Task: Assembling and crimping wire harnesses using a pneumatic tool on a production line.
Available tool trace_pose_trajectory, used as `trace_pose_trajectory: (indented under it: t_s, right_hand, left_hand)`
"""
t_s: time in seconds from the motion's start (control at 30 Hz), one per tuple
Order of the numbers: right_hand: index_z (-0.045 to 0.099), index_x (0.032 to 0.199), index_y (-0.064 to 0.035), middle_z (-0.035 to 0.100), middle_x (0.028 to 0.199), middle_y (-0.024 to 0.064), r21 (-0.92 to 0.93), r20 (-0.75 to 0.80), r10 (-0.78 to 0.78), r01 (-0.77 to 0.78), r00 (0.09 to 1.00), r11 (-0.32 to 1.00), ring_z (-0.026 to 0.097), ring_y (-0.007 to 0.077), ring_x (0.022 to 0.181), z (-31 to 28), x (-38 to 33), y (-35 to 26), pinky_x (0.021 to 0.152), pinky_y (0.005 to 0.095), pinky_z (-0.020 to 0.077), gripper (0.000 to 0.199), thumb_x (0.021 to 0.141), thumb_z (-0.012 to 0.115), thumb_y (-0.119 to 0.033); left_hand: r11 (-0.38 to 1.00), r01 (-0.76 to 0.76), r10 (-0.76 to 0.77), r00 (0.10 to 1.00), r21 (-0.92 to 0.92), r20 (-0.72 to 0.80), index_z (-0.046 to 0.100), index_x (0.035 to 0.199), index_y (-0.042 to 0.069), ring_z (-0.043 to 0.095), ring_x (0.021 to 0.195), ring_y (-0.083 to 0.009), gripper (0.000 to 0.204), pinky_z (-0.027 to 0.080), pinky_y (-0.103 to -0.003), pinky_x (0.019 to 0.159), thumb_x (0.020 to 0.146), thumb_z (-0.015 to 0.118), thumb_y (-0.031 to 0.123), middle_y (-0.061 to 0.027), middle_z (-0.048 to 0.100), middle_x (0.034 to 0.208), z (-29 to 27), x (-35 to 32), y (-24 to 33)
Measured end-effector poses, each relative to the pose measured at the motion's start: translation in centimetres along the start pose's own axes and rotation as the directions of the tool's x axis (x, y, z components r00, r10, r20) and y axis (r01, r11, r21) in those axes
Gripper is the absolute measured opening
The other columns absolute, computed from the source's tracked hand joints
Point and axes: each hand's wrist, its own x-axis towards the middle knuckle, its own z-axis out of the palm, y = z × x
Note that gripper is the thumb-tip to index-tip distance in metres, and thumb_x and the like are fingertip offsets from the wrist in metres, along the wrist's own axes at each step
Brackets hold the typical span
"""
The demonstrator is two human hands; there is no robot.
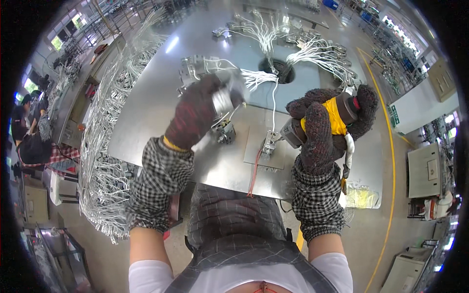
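My right hand (322, 124), in a dark knit glove, is wrapped round an electric screwdriver (337, 115) with a yellow and dark grey body. Its nose points left at a small metal fitting (270, 142). That fitting sits on a square metal plate (251, 151), with a white wire running up from it and red wires hanging down. My left hand (195, 107), in a dark reddish glove, is raised over the table (151, 117). Motion smears its fingers, and something silvery shows at them. Just below that hand lies another metal fitting (225, 132) with wires.
White wire bundles (266, 39) fan out around a round hole (288, 73) in the table. More fittings (193, 68) lie at the back left. A thick mass of white wires (105, 161) hangs along the left edge. People (36, 127) are at far left.
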Motion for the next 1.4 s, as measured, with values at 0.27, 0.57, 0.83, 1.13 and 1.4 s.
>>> trace_pose_trajectory:
  t_s: [0.27, 0.57, 0.83, 1.13, 1.4]
  right_hand:
    - [0.029, 0.144, -0.0150, 0.063, 0.089, 0.0160, 0.035, 0.045, -0.106, 0.105, 0.993, 0.994, 0.067, 0.0232, 0.068, -1.7, 2.3, -1.2, 0.059, 0.0342, 0.0574, 0.065, 0.089, 0.061, -0.005]
    - [0.034, 0.134, -0.0106, 0.069, 0.080, 0.0100, -0.219, -0.212, -0.075, 0.028, 0.974, 0.975, 0.065, 0.0173, 0.079, -4.0, 2.1, -1.5, 0.090, 0.0415, 0.0482, 0.044, 0.094, 0.050, -0.015]
    - [0.025, 0.143, -0.0164, 0.064, 0.092, 0.0148, -0.100, -0.127, -0.165, 0.153, 0.978, 0.983, 0.065, 0.0215, 0.071, -3.8, 1.5, -0.4, 0.066, 0.0402, 0.0568, 0.064, 0.089, 0.058, -0.005]
    - [0.023, 0.147, -0.0218, 0.062, 0.087, 0.0145, -0.079, -0.170, 0.084, -0.098, 0.982, 0.992, 0.065, 0.0249, 0.068, -1.7, 0.4, -1.2, 0.062, 0.0446, 0.0596, 0.077, 0.085, 0.067, -0.008]
    - [0.023, 0.147, -0.0230, 0.061, 0.091, 0.0142, -0.084, -0.155, 0.096, -0.110, 0.983, 0.990, 0.066, 0.0254, 0.073, -1.5, 0.0, -1.3, 0.064, 0.0478, 0.0597, 0.078, 0.085, 0.068, -0.008]
  left_hand:
    - [0.939, 0.128, -0.032, 0.956, -0.319, 0.290, 0.058, 0.125, 0.007, 0.064, 0.084, -0.0277, 0.058, 0.053, -0.037, 0.074, 0.073, 0.079, 0.022, -0.0114, 0.064, 0.096, 3.1, 0.1, 5.9]
    - [0.731, 0.392, -0.207, 0.907, -0.558, 0.367, 0.062, 0.120, 0.010, 0.067, 0.091, -0.0283, 0.053, 0.054, -0.038, 0.080, 0.071, 0.079, 0.022, -0.0120, 0.066, 0.103, 4.3, 1.7, 7.9]
    - [0.628, 0.622, -0.339, 0.760, -0.467, 0.555, 0.063, 0.122, 0.008, 0.066, 0.085, -0.0269, 0.064, 0.052, -0.037, 0.078, 0.071, 0.079, 0.044, -0.0123, 0.065, 0.098, 4.5, -1.0, 5.1]
    - [0.716, 0.628, -0.271, 0.653, -0.305, 0.708, 0.059, 0.126, 0.011, 0.066, 0.093, -0.0314, 0.067, 0.052, -0.042, 0.081, 0.073, 0.076, 0.047, -0.0136, 0.067, 0.102, 3.4, 0.4, 6.2]
    - [0.727, 0.618, -0.247, 0.641, -0.299, 0.726, 0.059, 0.127, 0.012, 0.065, 0.095, -0.0323, 0.065, 0.051, -0.041, 0.082, 0.072, 0.078, 0.041, -0.0142, 0.066, 0.103, 3.6, 0.6, 5.8]
